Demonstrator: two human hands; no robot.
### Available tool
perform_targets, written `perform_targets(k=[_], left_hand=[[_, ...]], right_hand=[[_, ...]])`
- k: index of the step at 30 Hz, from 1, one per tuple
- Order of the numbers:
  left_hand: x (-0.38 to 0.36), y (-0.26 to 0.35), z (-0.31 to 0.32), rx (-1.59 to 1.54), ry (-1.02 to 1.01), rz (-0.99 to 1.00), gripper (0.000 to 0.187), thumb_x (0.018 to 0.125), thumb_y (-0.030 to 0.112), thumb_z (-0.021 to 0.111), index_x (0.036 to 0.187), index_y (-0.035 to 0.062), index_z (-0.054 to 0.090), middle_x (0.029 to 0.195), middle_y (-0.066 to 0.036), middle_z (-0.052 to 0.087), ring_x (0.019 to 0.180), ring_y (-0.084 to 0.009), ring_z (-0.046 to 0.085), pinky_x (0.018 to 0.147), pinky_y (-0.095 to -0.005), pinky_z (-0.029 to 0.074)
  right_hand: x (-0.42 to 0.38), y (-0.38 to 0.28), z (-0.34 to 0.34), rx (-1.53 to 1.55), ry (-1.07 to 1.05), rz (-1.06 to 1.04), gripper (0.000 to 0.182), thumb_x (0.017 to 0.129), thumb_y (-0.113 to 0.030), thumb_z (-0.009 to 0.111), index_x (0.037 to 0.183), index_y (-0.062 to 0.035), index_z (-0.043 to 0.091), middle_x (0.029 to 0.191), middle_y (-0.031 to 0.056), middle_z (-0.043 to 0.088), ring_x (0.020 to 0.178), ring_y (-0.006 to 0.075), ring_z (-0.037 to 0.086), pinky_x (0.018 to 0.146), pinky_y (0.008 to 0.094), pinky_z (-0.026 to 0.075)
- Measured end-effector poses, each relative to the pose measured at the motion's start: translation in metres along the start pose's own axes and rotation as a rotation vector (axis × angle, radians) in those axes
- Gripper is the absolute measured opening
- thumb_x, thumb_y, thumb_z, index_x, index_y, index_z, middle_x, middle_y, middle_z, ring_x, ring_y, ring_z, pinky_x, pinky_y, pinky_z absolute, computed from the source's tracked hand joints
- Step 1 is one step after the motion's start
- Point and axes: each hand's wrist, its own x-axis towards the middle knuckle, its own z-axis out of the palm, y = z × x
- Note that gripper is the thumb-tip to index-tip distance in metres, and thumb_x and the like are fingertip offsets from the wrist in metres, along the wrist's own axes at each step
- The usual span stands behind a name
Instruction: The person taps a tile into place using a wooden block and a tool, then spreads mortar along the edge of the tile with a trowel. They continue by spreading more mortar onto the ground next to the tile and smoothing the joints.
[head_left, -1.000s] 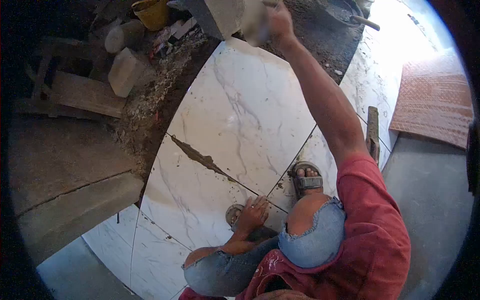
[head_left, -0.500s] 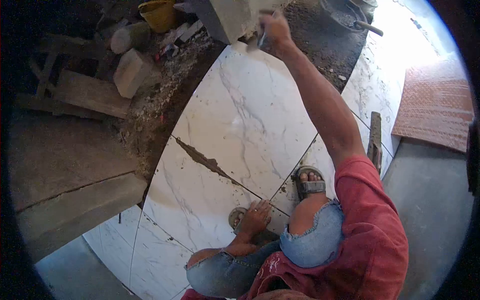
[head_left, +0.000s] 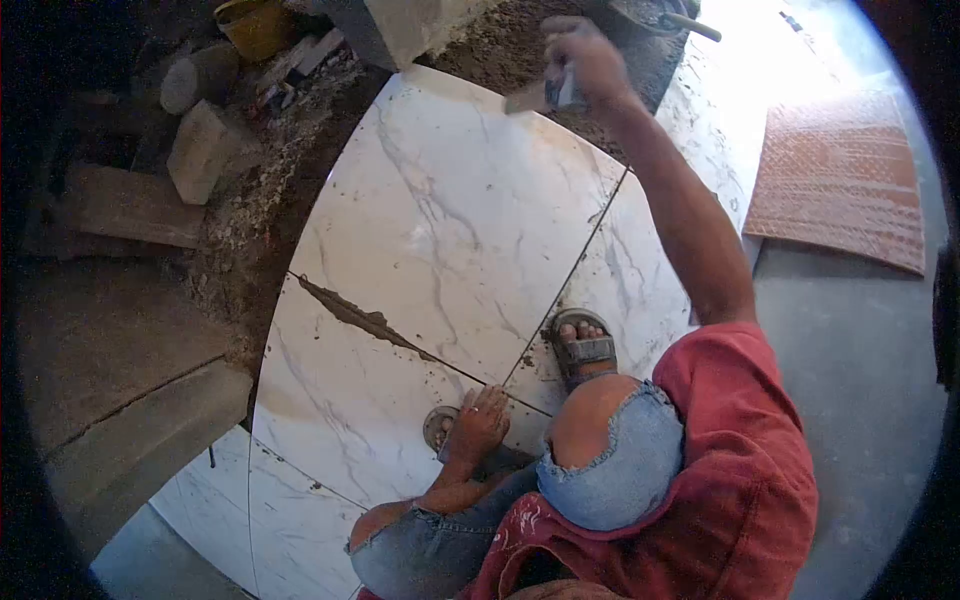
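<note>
My right hand reaches far forward, its fingers closed round the handle of a trowel. The trowel's flat blade lies at the far edge of a large white marble-look tile, where the tile meets dark, wet-looking mortar. My left hand rests on the tiles close to my left foot, fingers stretched out and holding nothing. A smear of brown mortar runs along the joint between two tiles, a little ahead of my left hand.
A concrete pillar base stands beyond the tile. A pan with a wooden-handled tool sits at the far right. Left are rubble, a concrete block and a yellow bucket. A reddish patterned sheet lies right.
My right hand and the trowel have moved away from the pillar corner, rightward along the tile's far edge. The whole view has shifted slightly; my left hand stays on the tiles.
</note>
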Motion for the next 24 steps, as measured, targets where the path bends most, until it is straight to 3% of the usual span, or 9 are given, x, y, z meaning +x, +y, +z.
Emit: perform_targets(k=[2,7,9,10,15,19,21,23,24], left_hand=[[-0.003,-0.005,0.009,0.010,0.018,0.015,0.033,0.085,0.025,0.057,0.110,0.0043,0.061,0.124,-0.012,0.055,0.122,-0.0275,0.046,0.102,-0.0501,0.032],[0.002,0.001,-0.001,-0.110,0.051,-0.041,0.032,0.084,0.024,0.058,0.110,0.0048,0.061,0.124,-0.012,0.054,0.123,-0.0272,0.045,0.103,-0.0511,0.031],[0.000,-0.003,-0.002,-0.058,0.022,-0.010,0.032,0.084,0.024,0.058,0.110,0.0050,0.061,0.124,-0.011,0.054,0.123,-0.0271,0.045,0.103,-0.0513,0.031],[-0.002,-0.005,0.004,-0.067,0.032,-0.013,0.033,0.083,0.024,0.059,0.110,0.0052,0.061,0.124,-0.011,0.054,0.123,-0.0271,0.045,0.103,-0.0514,0.031],[-0.008,-0.001,0.006,-0.051,0.008,-0.038,0.034,0.082,0.025,0.060,0.111,0.0058,0.061,0.125,-0.011,0.054,0.122,-0.0272,0.046,0.104,-0.0517,0.031],[0.000,-0.009,0.011,0.009,0.043,0.012,0.035,0.083,0.026,0.059,0.112,0.0055,0.061,0.125,-0.012,0.054,0.122,-0.0275,0.046,0.104,-0.0520,0.030],[-0.002,-0.003,0.007,-0.003,0.015,-0.005,0.036,0.083,0.027,0.058,0.112,0.0048,0.060,0.125,-0.012,0.054,0.122,-0.0277,0.046,0.104,-0.0522,0.030],[-0.001,-0.002,0.003,-0.045,0.039,-0.024,0.036,0.084,0.027,0.058,0.111,0.0031,0.060,0.125,-0.012,0.054,0.121,-0.0290,0.046,0.103,-0.0523,0.030],[-0.002,-0.004,0.005,-0.038,0.044,-0.019,0.036,0.084,0.027,0.058,0.111,0.0031,0.060,0.125,-0.012,0.054,0.121,-0.0290,0.046,0.103,-0.0523,0.030]], right_hand=[[-0.013,-0.006,-0.011,-0.158,0.010,0.036,0.030,0.082,-0.013,0.052,0.110,-0.0035,0.056,0.077,0.0053,0.055,0.060,0.0118,0.052,0.056,0.0266,0.045],[-0.027,-0.010,-0.042,-0.011,-0.062,-0.046,0.028,0.083,-0.016,0.055,0.110,-0.0067,0.057,0.077,0.0030,0.054,0.060,0.0097,0.050,0.059,0.0250,0.045],[-0.033,0.000,-0.036,-0.363,0.045,-0.153,0.028,0.083,-0.014,0.054,0.110,-0.0056,0.057,0.077,0.0034,0.053,0.059,0.0097,0.049,0.057,0.0246,0.043],[-0.035,-0.001,-0.042,-0.267,-0.003,0.030,0.028,0.083,-0.013,0.054,0.109,-0.0053,0.057,0.076,0.0034,0.053,0.058,0.0095,0.049,0.053,0.0242,0.042],[-0.049,-0.013,-0.062,0.081,0.055,-0.025,0.029,0.083,-0.013,0.053,0.111,-0.0062,0.055,0.072,0.0017,0.053,0.056,0.0087,0.049,0.051,0.0231,0.042],[-0.046,-0.006,-0.070,-0.367,-0.059,-0.018,0.029,0.084,-0.010,0.051,0.112,-0.0037,0.053,0.072,0.0021,0.050,0.053,0.0093,0.047,0.050,0.0237,0.042],[-0.064,-0.026,-0.068,0.191,0.069,0.064,0.028,0.084,-0.011,0.052,0.111,-0.0061,0.054,0.075,0.0022,0.051,0.054,0.0093,0.048,0.051,0.0237,0.042],[-0.064,-0.009,-0.079,0.314,0.108,0.107,0.027,0.084,-0.011,0.053,0.111,-0.0065,0.055,0.075,0.0021,0.051,0.056,0.0086,0.047,0.053,0.0237,0.042],[-0.060,0.000,-0.078,-0.056,0.014,-0.037,0.028,0.084,-0.011,0.052,0.112,-0.0050,0.053,0.074,0.0018,0.050,0.056,0.0082,0.047,0.053,0.0235,0.042]])
